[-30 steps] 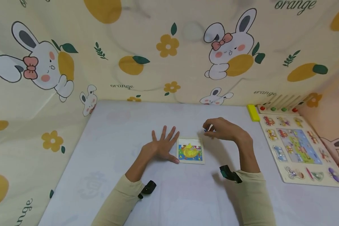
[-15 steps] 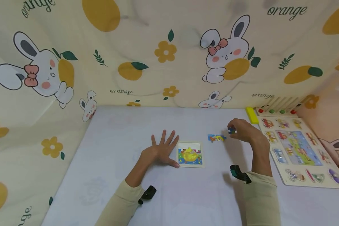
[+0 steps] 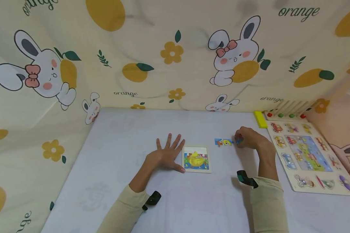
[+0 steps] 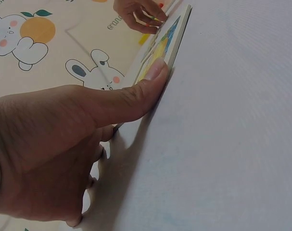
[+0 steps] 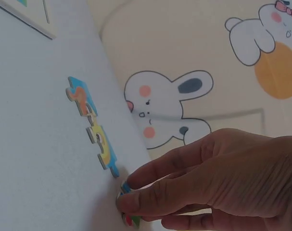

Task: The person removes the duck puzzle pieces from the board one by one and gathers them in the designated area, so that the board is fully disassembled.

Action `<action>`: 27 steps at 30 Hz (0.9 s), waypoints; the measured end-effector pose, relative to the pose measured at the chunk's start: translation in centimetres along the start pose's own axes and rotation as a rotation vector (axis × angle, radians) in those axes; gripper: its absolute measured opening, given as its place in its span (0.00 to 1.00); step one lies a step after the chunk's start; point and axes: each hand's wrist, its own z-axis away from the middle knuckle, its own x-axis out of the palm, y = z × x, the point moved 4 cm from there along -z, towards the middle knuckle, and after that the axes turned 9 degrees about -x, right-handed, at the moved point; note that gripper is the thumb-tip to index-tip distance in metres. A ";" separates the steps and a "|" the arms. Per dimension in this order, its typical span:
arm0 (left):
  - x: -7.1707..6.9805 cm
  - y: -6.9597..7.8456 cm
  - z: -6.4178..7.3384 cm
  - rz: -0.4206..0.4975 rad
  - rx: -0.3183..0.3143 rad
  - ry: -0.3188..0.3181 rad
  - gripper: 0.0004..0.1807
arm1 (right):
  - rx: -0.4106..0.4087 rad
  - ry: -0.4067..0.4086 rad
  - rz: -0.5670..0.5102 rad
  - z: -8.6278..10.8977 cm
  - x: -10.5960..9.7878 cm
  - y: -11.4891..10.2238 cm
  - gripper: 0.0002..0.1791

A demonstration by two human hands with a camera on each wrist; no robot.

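My left hand point(image 3: 165, 156) lies with fingers spread on the white table, its thumb point(image 4: 153, 77) touching the edge of a small framed jigsaw puzzle point(image 3: 194, 149). Pieces in the frame form a yellow duck; the strip along its top is bare. To the right of the frame, two joined jigsaw pieces point(image 3: 224, 142) lie flat in a row, blue with orange and yellow. My right hand point(image 3: 250, 138) pinches another jigsaw piece point(image 5: 130, 220) between thumb and fingers at the row's right end. Fingers hide most of that piece, so I cannot tell whether it touches the row.
On the right lies a large wooden puzzle board point(image 3: 312, 173) with several vehicle and toy pieces. Behind it stands a rack of wooden rods point(image 3: 286, 114) with red and green beads, beside a yellow block point(image 3: 260, 119). A rabbit-print cloth point(image 3: 151, 38) hangs at the back.
My right hand has moved right, away from the framed puzzle. Two jigsaw pieces now show on the table, and the hand has lowered another beside them. My left hand has stayed put.
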 end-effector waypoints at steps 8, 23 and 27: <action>-0.5 0.4 0.1 -0.028 -0.013 0.001 0.69 | -0.010 -0.003 0.027 -0.1 0.2 0.0 0.14; 0.5 -0.1 -1.0 -0.016 0.005 0.005 0.71 | -0.013 -0.004 -0.005 -0.1 0.2 -0.2 0.14; -0.1 0.1 -0.2 -0.013 -0.001 -0.008 0.70 | -0.025 0.000 -0.007 -0.2 0.3 -0.3 0.13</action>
